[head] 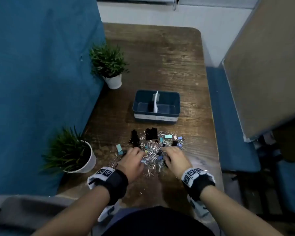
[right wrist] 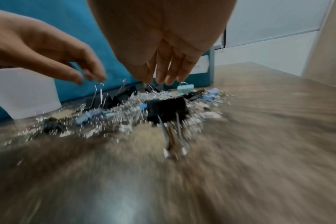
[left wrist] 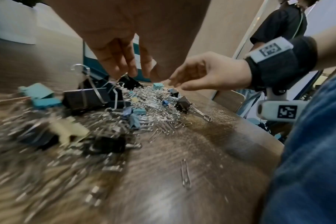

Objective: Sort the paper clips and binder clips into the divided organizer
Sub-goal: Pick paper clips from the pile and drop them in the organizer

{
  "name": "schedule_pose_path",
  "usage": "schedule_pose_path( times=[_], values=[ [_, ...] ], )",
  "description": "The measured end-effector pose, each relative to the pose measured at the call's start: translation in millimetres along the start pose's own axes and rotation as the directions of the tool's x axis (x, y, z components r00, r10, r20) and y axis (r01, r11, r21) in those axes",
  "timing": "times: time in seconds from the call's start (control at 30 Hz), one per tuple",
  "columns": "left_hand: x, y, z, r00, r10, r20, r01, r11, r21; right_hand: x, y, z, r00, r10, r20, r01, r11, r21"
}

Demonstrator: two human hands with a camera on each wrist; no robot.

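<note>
Desk (head: 160,65): a dark wooden top carrying all the items; two potted plants (head: 109,65) stand along its left edge.

Organizer (head: 156,106): a dark blue box with a white divider (head: 155,103) splitting it into two compartments, both apparently empty; it sits just beyond the pile, apart from it.

Pile (head: 153,147): silver paper clips (left wrist: 159,115) mixed with binder clips, large black ones (left wrist: 84,98) toward the far left and small teal, blue and cream ones scattered throughout; one stray paper clip (left wrist: 185,174) lies alone nearer the person.

Left hand (head: 132,160): above the near left part of the pile, fingers (left wrist: 121,60) pointing down, loosely spread, holding nothing that can be seen.

Right hand (head: 176,160): above the near right part of the pile, fingers (right wrist: 171,68) hanging down close together, tips just above the clips; no clip is visibly pinched.

Stage: judged as the start of sorting, since nothing yet lies in either compartment.

Risk, tangling: the wire handles (right wrist: 175,136) of a black binder clip thread among the paper clips, so lifting one would likely drag others into the wrong compartment.

Risk, scatter: raking through the loose heap could push paper clips off the near desk edge.

Risk, small clips: these are half buried and easily missed.
</note>
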State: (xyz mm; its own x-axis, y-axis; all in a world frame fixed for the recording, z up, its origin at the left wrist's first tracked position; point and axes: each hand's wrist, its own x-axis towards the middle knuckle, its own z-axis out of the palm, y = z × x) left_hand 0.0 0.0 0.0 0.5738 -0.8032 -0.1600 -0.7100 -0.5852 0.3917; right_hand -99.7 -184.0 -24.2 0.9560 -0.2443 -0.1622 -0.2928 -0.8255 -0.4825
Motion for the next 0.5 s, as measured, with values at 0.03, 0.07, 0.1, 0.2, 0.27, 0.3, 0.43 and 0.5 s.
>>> schedule_pose_path(
  times=[0.03, 0.07, 0.1, 0.2, 0.27, 0.3, 0.43, 0.5],
  values=[
    [6, 3, 4, 1.0, 0.02, 0.013, -0.02, 1.0, -0.009, 6, -3, 1, 1.0, -0.018, -0.005, 0.018, 1.0, 0.007],
    [16, 8, 4, 0.999, 0.037, 0.025, -0.037, 0.999, 0.007, 13, -5, -3, 0.999, -0.034, 0.012, 0.034, 0.999, -0.007],
    [22, 10, 5, 0.997, 0.059, 0.043, -0.061, 0.997, 0.04, 19, -8, -5, 0.998, -0.058, 0.036, 0.059, 0.998, -0.024],
    [44, 18, 7, 0.988, 0.078, 0.137, -0.092, 0.991, 0.1, 34, -11, -13, 0.993, -0.058, 0.101, 0.063, 0.997, -0.046],
    [49, 18, 11, 0.981, 0.025, 0.194, -0.035, 0.998, 0.046, 39, -10, -13, 0.994, -0.005, 0.107, 0.008, 1.0, -0.027],
    [50, 18, 15, 0.978, 0.002, 0.208, -0.004, 1.0, 0.009, 39, -10, -10, 0.993, 0.017, 0.114, -0.015, 1.0, -0.011],
    [45, 16, 29, 0.976, -0.047, 0.213, 0.042, 0.999, 0.025, 40, -7, 1, 0.99, 0.057, 0.13, -0.056, 0.998, -0.008],
    [45, 14, 30, 0.98, -0.055, 0.19, 0.053, 0.998, 0.018, 39, -5, 3, 0.991, 0.075, 0.11, -0.078, 0.997, 0.023]
  ],
)
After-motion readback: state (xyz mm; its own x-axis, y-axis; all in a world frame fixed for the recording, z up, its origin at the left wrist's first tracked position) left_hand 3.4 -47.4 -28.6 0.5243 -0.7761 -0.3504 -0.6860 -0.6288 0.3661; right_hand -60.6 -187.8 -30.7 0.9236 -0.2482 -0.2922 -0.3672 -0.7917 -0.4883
